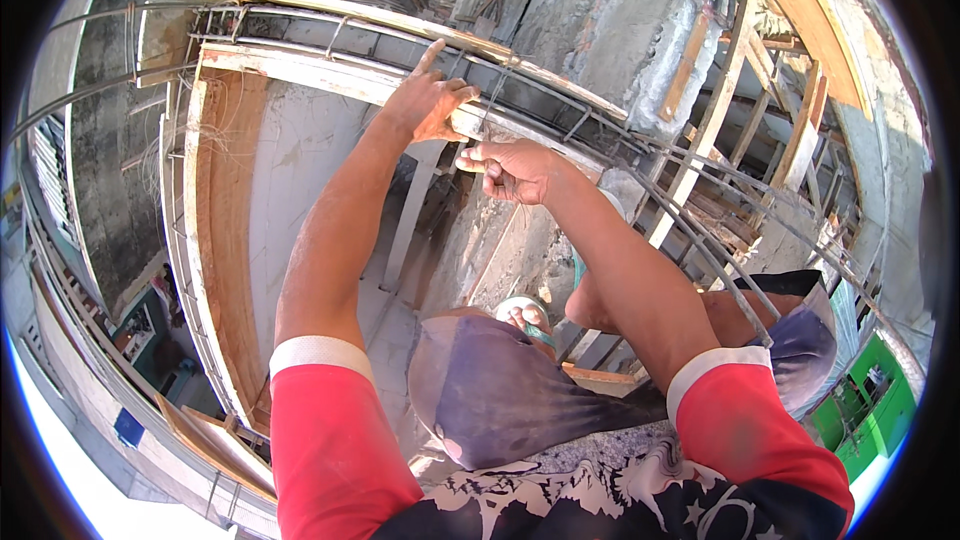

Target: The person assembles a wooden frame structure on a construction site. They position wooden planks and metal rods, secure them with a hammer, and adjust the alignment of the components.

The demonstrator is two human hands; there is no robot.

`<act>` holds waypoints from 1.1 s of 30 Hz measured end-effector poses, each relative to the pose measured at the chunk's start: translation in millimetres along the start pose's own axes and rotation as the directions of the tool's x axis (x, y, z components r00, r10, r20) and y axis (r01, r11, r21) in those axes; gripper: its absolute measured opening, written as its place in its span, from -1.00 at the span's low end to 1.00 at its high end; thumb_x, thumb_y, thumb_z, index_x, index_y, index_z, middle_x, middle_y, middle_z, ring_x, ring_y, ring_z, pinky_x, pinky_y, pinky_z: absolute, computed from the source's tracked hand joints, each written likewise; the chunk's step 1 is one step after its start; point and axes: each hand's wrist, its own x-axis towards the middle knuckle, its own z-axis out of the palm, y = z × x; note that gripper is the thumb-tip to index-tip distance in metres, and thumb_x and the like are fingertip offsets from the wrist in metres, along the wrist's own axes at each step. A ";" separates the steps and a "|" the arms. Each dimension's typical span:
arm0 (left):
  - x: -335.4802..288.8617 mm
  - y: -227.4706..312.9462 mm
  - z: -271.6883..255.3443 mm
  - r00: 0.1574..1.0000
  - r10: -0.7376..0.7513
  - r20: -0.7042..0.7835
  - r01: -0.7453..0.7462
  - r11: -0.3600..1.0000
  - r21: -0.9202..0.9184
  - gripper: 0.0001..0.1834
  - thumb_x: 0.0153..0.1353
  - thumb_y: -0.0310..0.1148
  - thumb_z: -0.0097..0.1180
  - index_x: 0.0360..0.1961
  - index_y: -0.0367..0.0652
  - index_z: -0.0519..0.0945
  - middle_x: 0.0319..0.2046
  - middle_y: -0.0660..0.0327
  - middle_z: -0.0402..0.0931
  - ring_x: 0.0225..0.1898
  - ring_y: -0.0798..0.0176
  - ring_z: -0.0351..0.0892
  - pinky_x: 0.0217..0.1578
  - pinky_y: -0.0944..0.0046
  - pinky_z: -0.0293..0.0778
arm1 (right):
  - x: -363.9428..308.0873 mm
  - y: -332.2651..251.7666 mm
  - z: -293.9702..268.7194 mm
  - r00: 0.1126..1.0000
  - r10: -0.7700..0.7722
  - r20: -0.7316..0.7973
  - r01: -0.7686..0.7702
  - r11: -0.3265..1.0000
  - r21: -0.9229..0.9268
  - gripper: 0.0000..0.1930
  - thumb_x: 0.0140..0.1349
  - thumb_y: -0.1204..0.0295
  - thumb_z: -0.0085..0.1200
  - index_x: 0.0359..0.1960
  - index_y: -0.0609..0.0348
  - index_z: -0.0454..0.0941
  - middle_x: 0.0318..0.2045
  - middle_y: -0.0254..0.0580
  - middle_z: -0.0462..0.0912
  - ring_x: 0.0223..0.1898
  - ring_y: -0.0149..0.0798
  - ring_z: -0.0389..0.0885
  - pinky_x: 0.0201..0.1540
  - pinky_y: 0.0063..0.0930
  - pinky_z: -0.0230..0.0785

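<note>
My left hand (428, 108) lies across a long whitish wooden board (330, 75), thumb along the near edge and other fingers bent over the top. Its index finger sticks out toward the steel bars. Close by, my right hand (515, 170) is closed in a pinch below the board. A thin tie wire (494, 98) runs from the bars down over the board to its fingertips; its end is hidden there. Behind the board lies a cage of steel reinforcing bars (575, 125), with a second wooden board (400, 18) along its far side.
Bars stick out at the left and run on to the lower right. A tan plank (225, 240) bends down the left side. Rough concrete (600, 20) and loose timber (740, 100) lie beyond. My sandalled foot (530, 315) rests below; a green panel (880, 400) stands at the right.
</note>
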 end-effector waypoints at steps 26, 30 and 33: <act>-3.7 -1.8 9.7 0.998 -0.023 -0.060 0.020 0.999 -0.043 -0.07 -0.12 0.23 0.47 0.33 0.22 0.52 0.06 0.38 0.69 0.08 0.14 0.69 0.63 -0.16 -0.38 | 2.0 -0.4 -41.1 0.552 -0.795 0.251 0.685 0.261 -0.681 -0.65 0.32 0.56 0.15 0.15 0.26 0.58 0.17 0.00 0.64 0.20 -0.01 0.61 0.31 -0.20 0.46; -3.3 -2.4 1.2 0.999 -0.005 -0.036 0.003 0.998 -0.058 -0.07 -0.13 0.25 0.47 0.32 0.22 0.52 0.05 0.38 0.70 0.11 0.15 0.68 0.63 -0.16 -0.39 | 9.6 -22.7 -38.6 0.306 -0.703 0.642 0.352 -0.543 -0.762 -0.50 0.13 0.55 0.27 0.18 0.18 0.58 0.19 -0.22 0.62 0.28 -0.13 0.51 0.34 -0.33 0.41; -0.8 0.3 3.5 0.999 0.016 -0.041 -0.017 1.000 -0.016 -0.08 -0.10 0.31 0.41 0.31 0.19 0.53 0.02 0.38 0.70 0.15 0.21 0.65 0.62 -0.19 -0.39 | 1.6 -30.7 -40.2 0.296 -0.615 0.731 0.197 -0.710 -0.677 -0.36 0.01 0.48 0.37 0.23 0.09 0.56 0.30 -0.33 0.53 0.33 -0.16 0.45 0.40 -0.18 0.30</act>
